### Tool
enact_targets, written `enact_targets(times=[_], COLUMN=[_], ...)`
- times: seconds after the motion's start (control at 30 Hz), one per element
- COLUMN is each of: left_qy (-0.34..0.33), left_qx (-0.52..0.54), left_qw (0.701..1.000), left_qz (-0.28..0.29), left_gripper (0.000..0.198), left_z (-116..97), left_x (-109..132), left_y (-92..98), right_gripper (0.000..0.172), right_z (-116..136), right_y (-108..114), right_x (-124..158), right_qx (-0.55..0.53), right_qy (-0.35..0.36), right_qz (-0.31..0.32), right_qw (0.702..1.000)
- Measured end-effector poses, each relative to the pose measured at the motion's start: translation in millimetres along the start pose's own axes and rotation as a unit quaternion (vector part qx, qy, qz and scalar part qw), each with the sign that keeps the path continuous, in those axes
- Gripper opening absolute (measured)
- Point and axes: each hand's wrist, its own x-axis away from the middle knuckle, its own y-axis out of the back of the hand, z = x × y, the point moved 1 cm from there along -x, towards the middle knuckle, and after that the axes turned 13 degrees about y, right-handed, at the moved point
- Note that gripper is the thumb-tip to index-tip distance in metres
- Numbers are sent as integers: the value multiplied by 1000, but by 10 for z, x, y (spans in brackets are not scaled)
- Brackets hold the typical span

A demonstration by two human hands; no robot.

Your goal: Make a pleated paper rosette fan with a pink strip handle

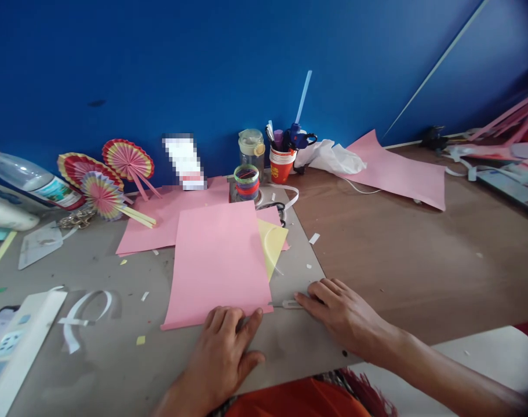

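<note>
A sheet of pink paper [222, 255] lies in front of me, its near edge folded over in a narrow strip. On that edge my left hand [222, 344] presses with its fingertips, thumb held apart, open and gripping nothing. To the right of the sheet, my right hand [339, 310] is closed on a small craft knife [291, 304] with a pale handle. Its thin tip points left and reaches the sheet's lower right corner. Partly under the sheet are a yellow piece of paper [272, 240] and more pink paper [155, 220].
Folded paper fans [128, 161] and a plastic bottle [37, 179] lie at the back left. A glass jar [250, 153], rolls of tape [246, 182] and a red cup [283, 167] of tools stand by the blue wall. A power strip [24, 341] lies at left; another pink sheet [403, 174], right.
</note>
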Motion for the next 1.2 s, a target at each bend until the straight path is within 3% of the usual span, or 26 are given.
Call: enact_targets(times=[0.6, 1.2], left_qy=[18, 6], left_qx=[7, -2], left_qw=[997, 999], left_qz=[69, 43], left_gripper=[78, 82], left_z=[15, 23], left_x=[-50, -49], left_y=[-50, -79], right_gripper=[46, 38], right_z=[46, 94], right_y=[-34, -40], right_x=[23, 25], right_qx=[-21, -22], right_qy=[5, 10], right_qz=[1, -23], right_qw=[1000, 999])
